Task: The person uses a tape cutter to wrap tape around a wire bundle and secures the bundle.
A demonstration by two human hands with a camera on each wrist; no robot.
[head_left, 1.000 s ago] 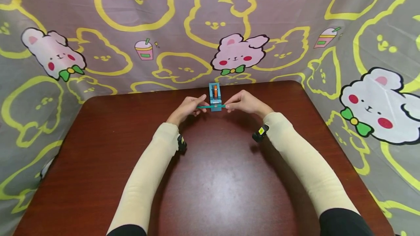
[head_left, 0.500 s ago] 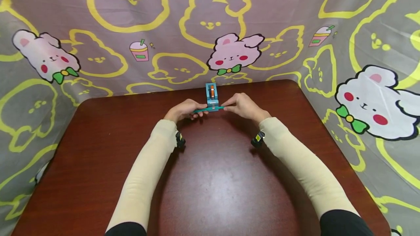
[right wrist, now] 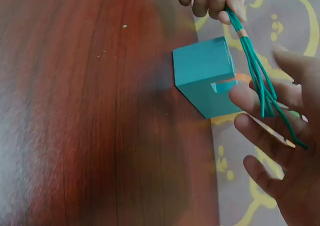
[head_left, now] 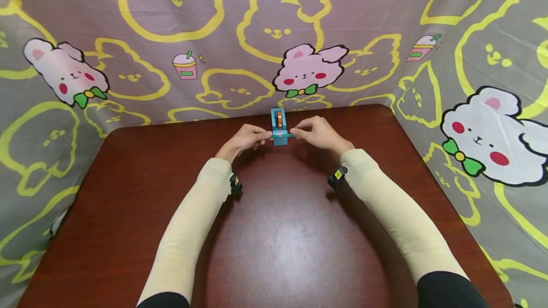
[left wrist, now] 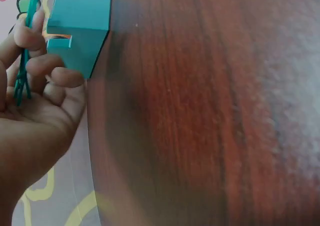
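A bundle of thin green wires (right wrist: 256,66) stretches between my hands, with a tan band round its middle and loose ends fanned out. My left hand (head_left: 248,138) pinches it left of the band; in the left wrist view the split ends hang over the palm. Fingers spread, my right hand (right wrist: 285,131) is at the other end, thumb apart from the fingertips and the wire ends lying across them. Just behind and below the bundle stands a light blue tape dispenser (head_left: 280,140) with an orange roll (head_left: 280,120) in it.
The dark red-brown wooden table (head_left: 274,222) extends toward me and to both sides. Behind it and along the sides hangs a cloth (head_left: 239,51) printed with cartoon rabbits, close behind the dispenser.
Both hands have moved slightly away from me with the wire bundle, which now crosses the dispenser higher up in the head view. The dispenser has stayed in place.
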